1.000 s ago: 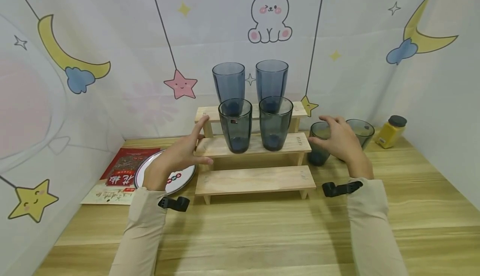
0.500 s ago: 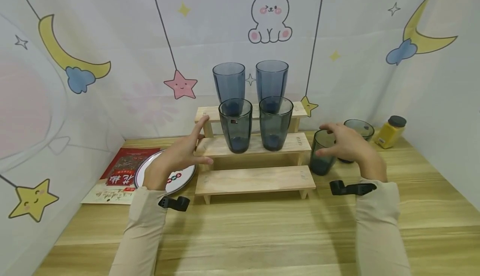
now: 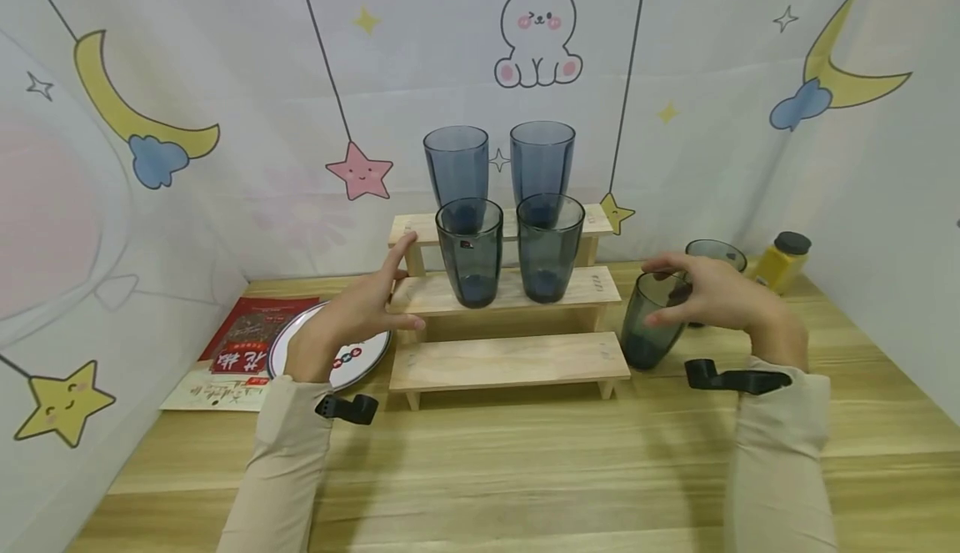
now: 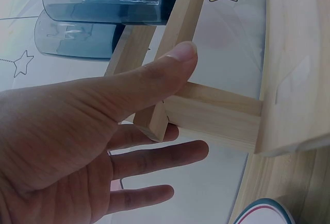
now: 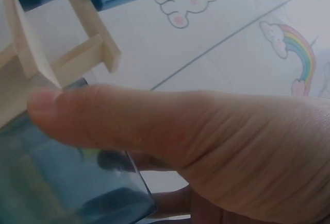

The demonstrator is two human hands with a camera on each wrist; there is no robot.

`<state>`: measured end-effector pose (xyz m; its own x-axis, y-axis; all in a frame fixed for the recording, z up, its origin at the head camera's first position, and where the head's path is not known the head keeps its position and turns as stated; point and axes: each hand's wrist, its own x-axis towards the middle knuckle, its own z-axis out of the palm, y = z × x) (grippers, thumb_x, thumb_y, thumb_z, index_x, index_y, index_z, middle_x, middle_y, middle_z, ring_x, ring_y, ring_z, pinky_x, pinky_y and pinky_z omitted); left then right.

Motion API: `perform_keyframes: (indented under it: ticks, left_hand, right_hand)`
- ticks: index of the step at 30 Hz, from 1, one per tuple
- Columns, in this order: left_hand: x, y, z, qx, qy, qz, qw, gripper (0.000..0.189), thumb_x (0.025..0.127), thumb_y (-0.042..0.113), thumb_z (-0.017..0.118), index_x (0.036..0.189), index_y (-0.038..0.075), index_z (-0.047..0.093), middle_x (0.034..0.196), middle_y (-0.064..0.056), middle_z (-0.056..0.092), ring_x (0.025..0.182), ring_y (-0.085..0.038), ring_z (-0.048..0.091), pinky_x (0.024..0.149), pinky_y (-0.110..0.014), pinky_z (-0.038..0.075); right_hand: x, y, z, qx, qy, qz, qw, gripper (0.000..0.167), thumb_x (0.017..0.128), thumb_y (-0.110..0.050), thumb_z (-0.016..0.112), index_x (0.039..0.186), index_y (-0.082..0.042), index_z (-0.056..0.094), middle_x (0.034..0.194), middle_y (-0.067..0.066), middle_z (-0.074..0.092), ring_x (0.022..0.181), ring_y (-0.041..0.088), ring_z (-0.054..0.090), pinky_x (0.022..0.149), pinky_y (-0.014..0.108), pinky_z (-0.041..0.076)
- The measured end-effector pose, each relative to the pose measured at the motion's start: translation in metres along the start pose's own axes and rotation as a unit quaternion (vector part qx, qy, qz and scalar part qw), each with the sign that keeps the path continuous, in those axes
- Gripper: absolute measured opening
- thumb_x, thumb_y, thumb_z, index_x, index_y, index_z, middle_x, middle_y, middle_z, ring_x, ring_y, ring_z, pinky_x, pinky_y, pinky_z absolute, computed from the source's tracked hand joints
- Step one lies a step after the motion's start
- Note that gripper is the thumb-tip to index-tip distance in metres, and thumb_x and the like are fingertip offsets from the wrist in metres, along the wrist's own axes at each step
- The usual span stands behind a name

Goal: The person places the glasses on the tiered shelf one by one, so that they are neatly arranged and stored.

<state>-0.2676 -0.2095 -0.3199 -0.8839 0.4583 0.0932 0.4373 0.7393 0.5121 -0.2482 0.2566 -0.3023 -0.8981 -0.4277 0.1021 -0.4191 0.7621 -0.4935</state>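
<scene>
A three-tier wooden stand (image 3: 510, 363) is on the table, with my left hand (image 3: 348, 324) at its left end. The left thumb (image 4: 180, 54) lies over the end of the middle board, and the fingers reach behind it. My right hand (image 3: 716, 293) grips a smoky blue-grey drinking glass (image 3: 648, 340) near its rim, thumb in front and fingers behind. This glass leans, mouth toward the right, beside the stand's lower right end. Two similar glasses (image 3: 470, 265) stand upright on the middle tier, and two bluer glasses (image 3: 542, 161) on the top one.
Behind the right hand, another glass (image 3: 716, 251) is partly hidden. A yellow bottle (image 3: 780, 269) with a black cap stands farther right. Left of the stand lie a white plate (image 3: 373, 363) and a red packet (image 3: 243, 332). A printed cloth (image 3: 450, 52) hangs behind the table.
The right hand has moved right and toward the person, bringing the glass from beside the stand's middle tier nearer the front; the glass now tilts. The left hand has stayed in place.
</scene>
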Motion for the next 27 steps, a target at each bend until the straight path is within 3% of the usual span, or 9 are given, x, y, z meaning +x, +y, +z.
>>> perform_keyframes:
  ticks: [7, 16, 19, 23, 27]
  left_hand:
    - [0.0, 0.0, 0.0, -0.002, 0.001, 0.004, 1.0, 0.117, 0.084, 0.027, 0.082, 0.161, 0.026, -0.006, 0.146, -0.034, 0.043, 0.129, -0.05, 0.047, 0.102, -0.061, 0.039]
    - [0.0, -0.001, 0.001, 0.0, 0.002, 0.003, 1.0, 0.118, 0.084, 0.028, 0.082, 0.161, 0.027, -0.007, 0.146, -0.033, 0.044, 0.128, -0.049, 0.049, 0.101, -0.061, 0.04]
    - [0.0, 0.0, 0.001, 0.0, 0.002, 0.004, 1.0, 0.118, 0.084, 0.029, 0.083, 0.161, 0.027, -0.007, 0.146, -0.033, 0.045, 0.128, -0.049, 0.049, 0.101, -0.061, 0.04]
    - [0.0, -0.001, 0.001, 0.001, 0.002, 0.005, 1.0, 0.117, 0.084, 0.029, 0.082, 0.161, 0.027, -0.007, 0.146, -0.033, 0.044, 0.128, -0.049, 0.049, 0.101, -0.061, 0.04]
    - [0.001, -0.002, 0.001, 0.002, 0.002, 0.002, 1.0, 0.117, 0.084, 0.029, 0.082, 0.161, 0.027, -0.007, 0.146, -0.032, 0.045, 0.127, -0.049, 0.05, 0.1, -0.061, 0.041]
  right_hand:
    - [-0.009, -0.007, -0.008, -0.002, 0.018, 0.001, 0.9998, 0.069, 0.079, -0.038, 0.086, 0.134, -0.007, 0.059, 0.127, 0.014, 0.062, 0.108, 0.029, 0.06, 0.082, 0.038, 0.05]
    - [-0.014, -0.024, -0.016, -0.013, 0.044, -0.028, 0.9985, 0.063, 0.079, -0.037, 0.086, 0.131, -0.011, 0.062, 0.127, 0.01, 0.064, 0.109, 0.025, 0.059, 0.087, 0.042, 0.046]
    - [-0.016, -0.031, -0.017, -0.012, 0.046, -0.025, 0.9986, 0.062, 0.078, -0.037, 0.087, 0.13, -0.014, 0.062, 0.126, 0.006, 0.064, 0.104, 0.022, 0.06, 0.083, 0.036, 0.048]
    - [-0.018, -0.043, -0.018, -0.008, 0.043, -0.041, 0.9982, 0.061, 0.078, -0.035, 0.087, 0.129, -0.015, 0.063, 0.124, 0.004, 0.065, 0.1, 0.02, 0.064, 0.079, 0.032, 0.051]
    - [-0.016, -0.056, -0.015, -0.002, 0.027, -0.068, 0.9973, 0.061, 0.079, -0.036, 0.087, 0.129, -0.013, 0.062, 0.125, 0.005, 0.065, 0.102, 0.021, 0.065, 0.08, 0.036, 0.053]
